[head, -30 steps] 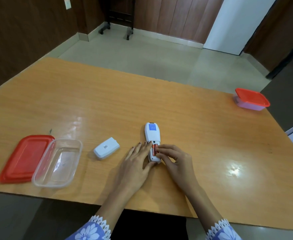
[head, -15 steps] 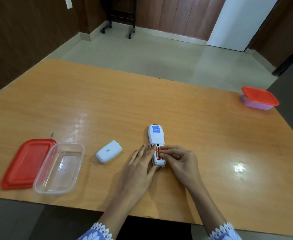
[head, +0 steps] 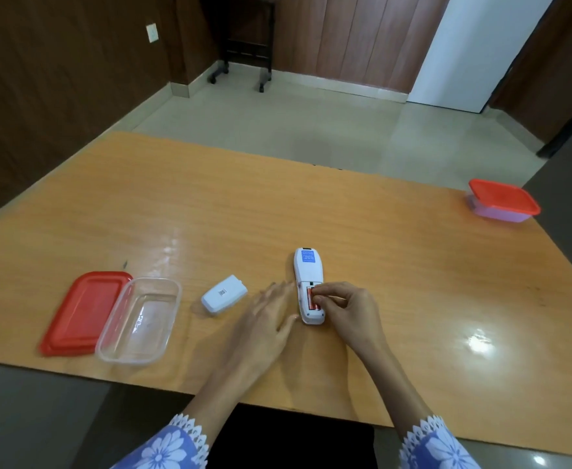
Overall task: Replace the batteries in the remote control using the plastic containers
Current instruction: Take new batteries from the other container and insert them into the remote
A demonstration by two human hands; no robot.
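A white remote control (head: 306,270) lies face down on the wooden table (head: 244,204), its battery bay uncovered. Red batteries (head: 312,298) sit in the bay. My right hand (head: 348,308) pinches a battery there with its fingertips. My left hand (head: 264,319) rests flat beside the remote's left edge, fingers spread, thumb touching its lower end. The white battery cover (head: 224,294) lies to the left. Further left stands an empty clear plastic container (head: 140,321), leaning on its red lid (head: 81,311).
A second container with a red lid (head: 502,201) stands closed at the far right of the table. The near table edge runs just below my wrists. A wheeled stand (head: 240,45) is on the floor beyond the table.
My left hand has slid off the remote's bay to lie flat beside it. My right fingertips stay on the batteries. The view has shifted slightly.
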